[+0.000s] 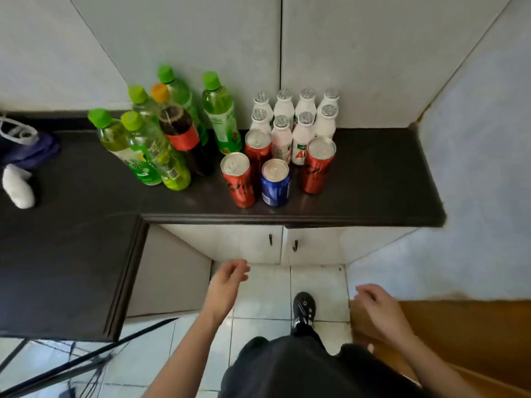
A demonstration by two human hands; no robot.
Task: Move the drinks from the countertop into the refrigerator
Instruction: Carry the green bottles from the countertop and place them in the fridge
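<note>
In the head view, all the drinks are standing upright on the dark worktop (373, 179), grouped by kind, probably for easy picking. The green-capped bottles (143, 150) are crowding around a dark soda bottle (184, 136) toward the worktop's left. The white bottles (304, 119) are lining up in rows at the back edge. Three red cans (238, 179) and a blue can (275, 182) are sitting nearest the front edge. A red "A" is showing on one white bottle; other labels are too blurred to read. The left hand (230, 278) and right hand (376, 308) are hanging below the front edge, fingers loosely curled, holding nothing. No refrigerator is showing.
</note>
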